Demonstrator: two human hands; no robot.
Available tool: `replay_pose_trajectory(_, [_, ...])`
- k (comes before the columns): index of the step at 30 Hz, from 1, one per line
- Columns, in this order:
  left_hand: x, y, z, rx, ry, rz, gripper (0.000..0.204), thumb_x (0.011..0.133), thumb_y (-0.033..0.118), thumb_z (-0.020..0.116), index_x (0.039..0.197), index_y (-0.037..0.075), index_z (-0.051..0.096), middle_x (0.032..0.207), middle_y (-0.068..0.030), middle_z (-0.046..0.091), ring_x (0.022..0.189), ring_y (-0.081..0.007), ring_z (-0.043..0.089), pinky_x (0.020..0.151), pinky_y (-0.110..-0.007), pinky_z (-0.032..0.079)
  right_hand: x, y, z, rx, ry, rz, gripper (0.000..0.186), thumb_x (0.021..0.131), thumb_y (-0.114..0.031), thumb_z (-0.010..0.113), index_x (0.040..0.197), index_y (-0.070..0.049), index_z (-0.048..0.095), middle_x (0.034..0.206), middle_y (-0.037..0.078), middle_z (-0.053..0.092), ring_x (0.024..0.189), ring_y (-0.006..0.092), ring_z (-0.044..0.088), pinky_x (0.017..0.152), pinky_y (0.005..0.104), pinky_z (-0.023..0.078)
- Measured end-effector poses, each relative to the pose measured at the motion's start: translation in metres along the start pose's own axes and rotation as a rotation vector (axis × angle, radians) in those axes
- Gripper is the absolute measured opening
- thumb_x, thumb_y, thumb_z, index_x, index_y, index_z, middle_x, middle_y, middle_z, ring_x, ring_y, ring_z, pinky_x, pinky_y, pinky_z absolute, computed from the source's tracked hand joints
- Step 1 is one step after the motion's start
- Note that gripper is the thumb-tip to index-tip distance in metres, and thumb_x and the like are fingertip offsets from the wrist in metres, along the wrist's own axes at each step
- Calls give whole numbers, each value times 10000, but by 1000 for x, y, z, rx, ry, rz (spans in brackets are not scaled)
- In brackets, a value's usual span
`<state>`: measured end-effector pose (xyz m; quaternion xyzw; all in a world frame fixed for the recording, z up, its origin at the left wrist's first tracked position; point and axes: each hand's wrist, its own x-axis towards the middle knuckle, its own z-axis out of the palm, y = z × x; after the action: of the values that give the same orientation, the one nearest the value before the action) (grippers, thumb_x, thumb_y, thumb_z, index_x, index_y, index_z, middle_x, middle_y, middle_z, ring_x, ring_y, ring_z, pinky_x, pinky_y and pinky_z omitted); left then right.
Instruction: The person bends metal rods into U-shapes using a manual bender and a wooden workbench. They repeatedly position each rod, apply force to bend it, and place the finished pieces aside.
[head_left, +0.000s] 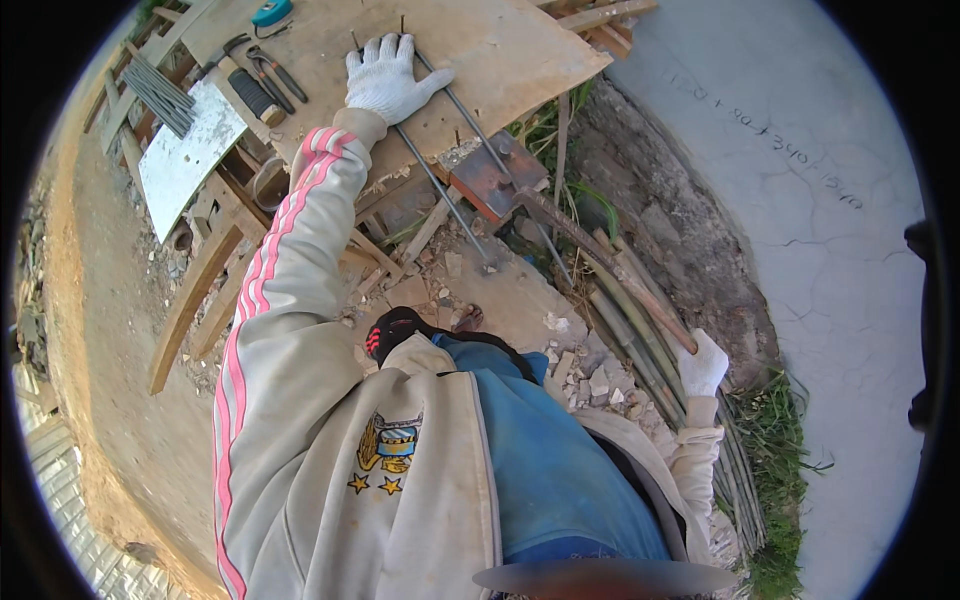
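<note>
My left hand [385, 82], in a white knit glove, lies flat with fingers spread on a plywood board, pressing over a thin steel rod [437, 180]. A second steel rod [485, 143] runs beside it past my thumb. Both reach beyond the board's near edge. My right hand [704, 365], also gloved, is closed round the lower end of a long rusty metal bar [630, 275]. The bar's far end meets the second rod beside a rusty metal block [500, 178] at the board's edge. How the bar's tip engages the rod is hard to make out.
On the plywood board [520, 60] are pincers [275, 77], a hammer [225, 55], a dark wire spool [252, 93] and a teal tape measure [271, 12]. Cut rods [158, 93] lie on a white panel [192, 155]. Bamboo poles [635, 345] lie along the right, beside a concrete surface [800, 200].
</note>
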<state>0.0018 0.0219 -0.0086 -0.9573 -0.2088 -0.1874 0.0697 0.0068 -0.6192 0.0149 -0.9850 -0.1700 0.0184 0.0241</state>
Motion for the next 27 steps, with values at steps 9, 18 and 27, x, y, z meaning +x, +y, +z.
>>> replay_pose_trajectory(9, [-2, 1, 0, 11, 95, 4, 959, 888, 807, 509, 1468, 44, 534, 1479, -185, 534, 1388, -372, 462, 1138, -539, 291, 99, 25, -20, -80, 57, -279, 243, 822, -246, 772, 811, -74, 602, 799, 185, 617, 791, 435, 628, 655, 469, 493])
replay_pose_trajectory(18, [-4, 0, 0, 3, 69, -9, 928, 885, 803, 527, 1462, 77, 542, 1483, -193, 527, 1385, -384, 461, 1122, -552, 317, 193, 28, -1, -135, 60, -451, 248, 857, -264, 749, 824, -69, 600, 827, 189, 622, 852, 449, 620, 715, 512, 485])
replay_pose_trajectory(27, [-2, 7, -19, -120, -108, -69, 949, 908, 756, 523, 1499, 15, 485, 1561, -246, 438, 1474, -415, 361, 1211, -552, 234, 223, 17, 14, -101, 46, -482, 380, 970, -408, 675, 805, -72, 606, 812, 201, 628, 821, 451, 620, 698, 511, 486])
